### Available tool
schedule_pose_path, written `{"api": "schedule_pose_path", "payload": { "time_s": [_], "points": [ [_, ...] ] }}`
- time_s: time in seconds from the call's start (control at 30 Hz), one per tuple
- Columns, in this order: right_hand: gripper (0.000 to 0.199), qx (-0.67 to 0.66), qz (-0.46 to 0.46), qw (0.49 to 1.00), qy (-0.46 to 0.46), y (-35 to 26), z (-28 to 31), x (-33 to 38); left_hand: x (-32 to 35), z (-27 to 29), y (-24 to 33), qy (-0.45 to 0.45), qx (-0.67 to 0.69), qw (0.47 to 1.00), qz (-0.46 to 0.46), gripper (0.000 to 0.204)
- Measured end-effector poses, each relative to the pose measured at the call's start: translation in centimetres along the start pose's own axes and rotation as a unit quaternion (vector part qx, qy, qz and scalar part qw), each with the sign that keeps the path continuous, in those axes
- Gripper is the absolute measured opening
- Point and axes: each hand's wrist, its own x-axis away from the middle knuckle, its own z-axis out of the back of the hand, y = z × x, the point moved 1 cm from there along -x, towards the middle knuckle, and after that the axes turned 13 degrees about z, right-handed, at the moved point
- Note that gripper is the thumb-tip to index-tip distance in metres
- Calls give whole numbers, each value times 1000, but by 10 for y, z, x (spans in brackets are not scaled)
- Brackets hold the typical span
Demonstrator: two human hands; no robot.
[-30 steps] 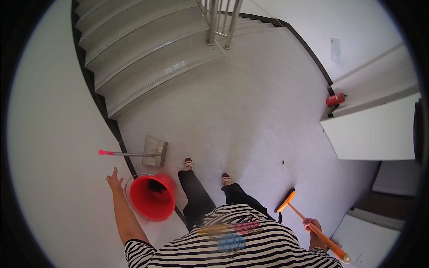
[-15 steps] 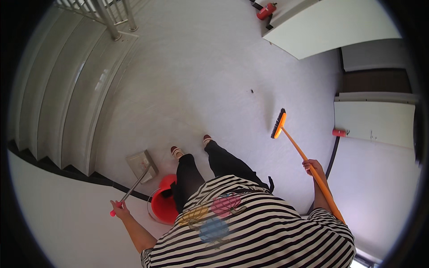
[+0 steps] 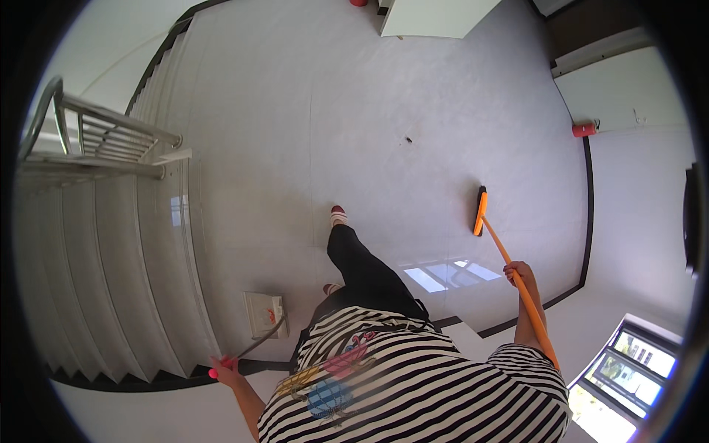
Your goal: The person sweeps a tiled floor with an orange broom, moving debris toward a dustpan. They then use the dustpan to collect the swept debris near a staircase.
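Note:
My right hand (image 3: 519, 274) is wrapped round the orange handle of a broom (image 3: 497, 238). Its orange head with dark bristles rests on or just above the floor, ahead and to the right. To the lower left, my left hand (image 3: 227, 371) grips the pink end of a dustpan's long handle. The pale dustpan (image 3: 258, 310) is low beside my legs on the left; a small reddish patch shows in it, too unclear to name. A small dark bit of debris (image 3: 408, 139) lies on the grey floor further ahead, apart from the broom.
Stairs (image 3: 114, 273) with a metal railing (image 3: 111, 140) run along the left. A pale panel or door (image 3: 436, 16) stands at the far end. Near the right wall is a red fire extinguisher (image 3: 584, 130); a window (image 3: 628, 376) is at the lower right.
My view has turned and I have stepped forward, one foot ahead. The broom and dustpan moved along in my hands. The red bucket beside my legs is out of sight; the window has come in.

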Motion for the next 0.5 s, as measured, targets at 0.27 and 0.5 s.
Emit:
{"api": "schedule_pose_path", "payload": {
  "time_s": [0.27,0.5],
  "points": [
    [4,-334,-58,929,-151,-30,-62,31,106,-135,125,-138,-172,959,-176,21],
    [10,-367,-58,908,-195,-67,-165,75,170,-297,196,-294,-304,871,-248,14]
  ]
}}
